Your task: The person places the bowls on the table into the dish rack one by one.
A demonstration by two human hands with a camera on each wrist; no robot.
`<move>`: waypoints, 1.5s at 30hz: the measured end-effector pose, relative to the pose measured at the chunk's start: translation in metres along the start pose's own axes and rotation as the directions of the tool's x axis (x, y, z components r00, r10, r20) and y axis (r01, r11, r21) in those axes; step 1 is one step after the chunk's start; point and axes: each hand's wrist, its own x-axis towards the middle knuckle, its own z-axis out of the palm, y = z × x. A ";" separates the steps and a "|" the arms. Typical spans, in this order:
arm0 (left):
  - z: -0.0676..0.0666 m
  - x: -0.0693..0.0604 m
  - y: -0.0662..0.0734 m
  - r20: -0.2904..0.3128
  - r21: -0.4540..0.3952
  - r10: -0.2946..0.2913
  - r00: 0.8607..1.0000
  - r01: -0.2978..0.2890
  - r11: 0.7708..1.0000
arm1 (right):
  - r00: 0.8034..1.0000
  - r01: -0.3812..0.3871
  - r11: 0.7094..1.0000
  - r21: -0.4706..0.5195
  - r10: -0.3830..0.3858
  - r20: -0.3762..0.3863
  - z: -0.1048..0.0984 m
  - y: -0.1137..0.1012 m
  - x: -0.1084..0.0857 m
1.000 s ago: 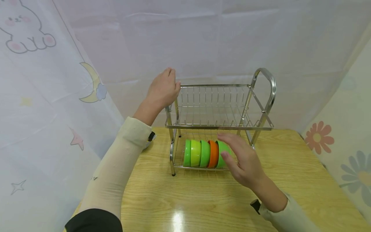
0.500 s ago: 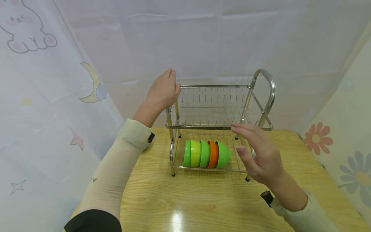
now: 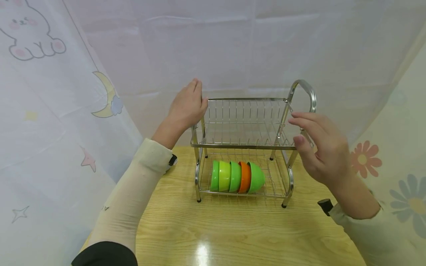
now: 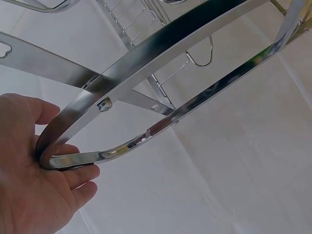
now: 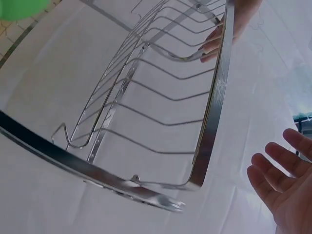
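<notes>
A two-tier metal dish rack (image 3: 239, 146) stands on the wooden table. At its left end, my left hand (image 3: 187, 105) grips the top of the curved frame; in the left wrist view the bent handle (image 4: 73, 109) sits between thumb and fingers. My right hand (image 3: 326, 147) is in front of the rack's right end with fingers slightly bent and nothing held. Apart from the rack, the right hand (image 5: 287, 180) appears palm up in the right wrist view. On the lower tier several green bowls (image 3: 257, 178) and one orange bowl (image 3: 245, 177) stand nested on their sides in a row.
The wooden table (image 3: 213, 229) extends in front of and beside the rack. A pale cloth (image 3: 233, 48) hangs behind it, and printed cloths hang at both sides. Part of a small greyish thing (image 3: 170, 165) shows behind my left sleeve.
My right hand has moved right and up, away from the bowls to the rack's right end, uncovering the rightmost green bowl. My left hand has stayed on the rack.
</notes>
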 end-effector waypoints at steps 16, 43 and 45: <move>-0.001 -0.009 -0.001 0.006 -0.033 0.016 1.000 -0.016 0.999 | 0.977 -0.036 0.985 -0.167 0.070 0.201 -0.022 0.082 0.017; 0.004 -0.034 -0.019 -0.105 -0.179 0.096 0.990 -0.113 0.977 | 0.760 -0.293 0.901 -0.321 0.423 0.493 -0.009 0.133 0.022; 0.006 -0.038 -0.022 -0.128 -0.187 0.112 0.985 -0.135 0.973 | 0.757 -0.296 0.900 -0.320 0.426 0.495 -0.007 0.133 0.022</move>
